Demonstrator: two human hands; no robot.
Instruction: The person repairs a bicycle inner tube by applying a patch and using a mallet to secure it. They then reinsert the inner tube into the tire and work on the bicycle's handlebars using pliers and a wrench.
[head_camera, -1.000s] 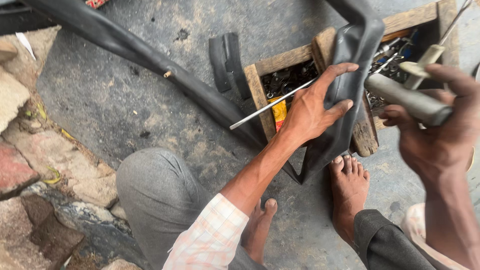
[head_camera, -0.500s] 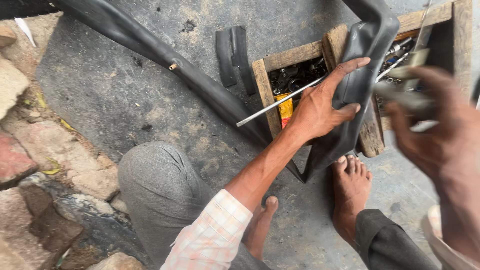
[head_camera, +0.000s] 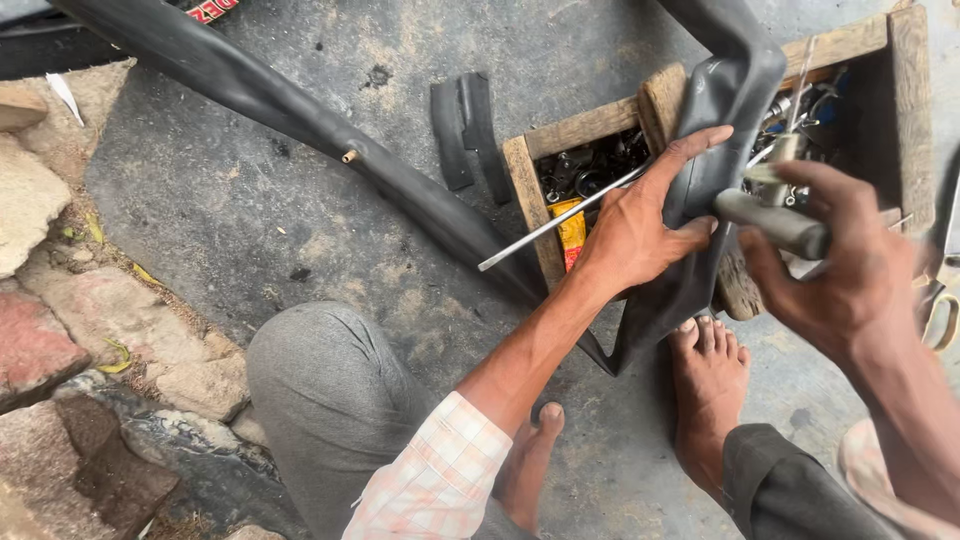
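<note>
Centrally: left hand (head_camera: 640, 235) pressed flat, open-palmed, on limp black rubber inner tube (head_camera: 715, 120) draped over wooden toolbox (head_camera: 530, 190), upper right of frame. Right hand (head_camera: 850, 270) clenched round grey cylindrical tool handle (head_camera: 770, 222). Likely soft, pliable, light; best pinched at a fold.

— Where does the inner tube (head_camera: 300, 110) lie?
— Across the ground, from upper left to the wooden box (head_camera: 590, 130), folded over its divider.
— And the hands?
— The left hand (head_camera: 640, 230) lies on the fold; the right hand (head_camera: 850, 270), right of it, holds a tool handle (head_camera: 770, 222) above the box.
— What else?
— A metal rod (head_camera: 560, 222) juts from the box; rubber strips (head_camera: 465, 130) lie left of it.
</note>
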